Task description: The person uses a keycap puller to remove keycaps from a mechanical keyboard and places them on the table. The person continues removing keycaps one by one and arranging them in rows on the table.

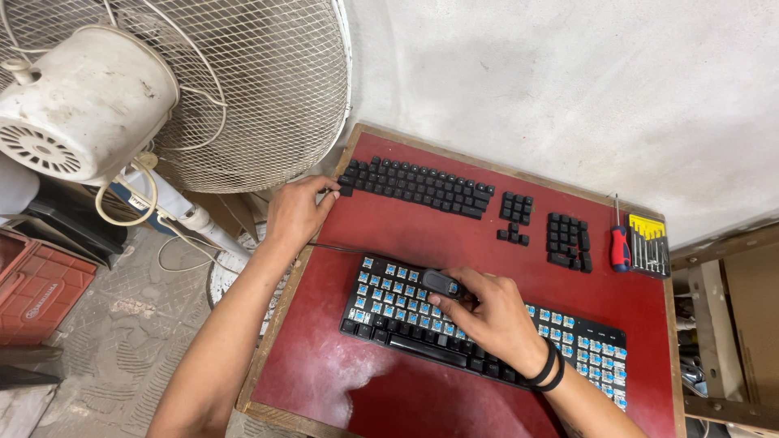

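Nearest the camera, a black mechanical keyboard (487, 337) lay on a worn red tabletop (324, 357), most of its caps stripped so the blue switches showed; only the bottom row and a few edge keys kept their caps. The right hand (487, 312) rested over the middle of the keyboard, fingers curled around a long black keycap (442, 283), pinching it between thumb and fingertips just above the switches. Two dark bands circled that wrist.

Farther up the table, the left hand (296, 211) reached to the left end of the removed keycaps (418, 186), which were laid out in rows mirroring the keyboard; its fingers were partly bent, the fingertips touching the end caps, nothing clearly gripped. A thin cable (333, 247) ran below that hand. To the right sat two smaller keycap clusters (568, 241), then a red-handled screwdriver (620, 243) beside a precision screwdriver set (649, 246). Beyond the table's left corner stood a dusty white pedestal fan (162, 89) against the grey wall (568, 73).
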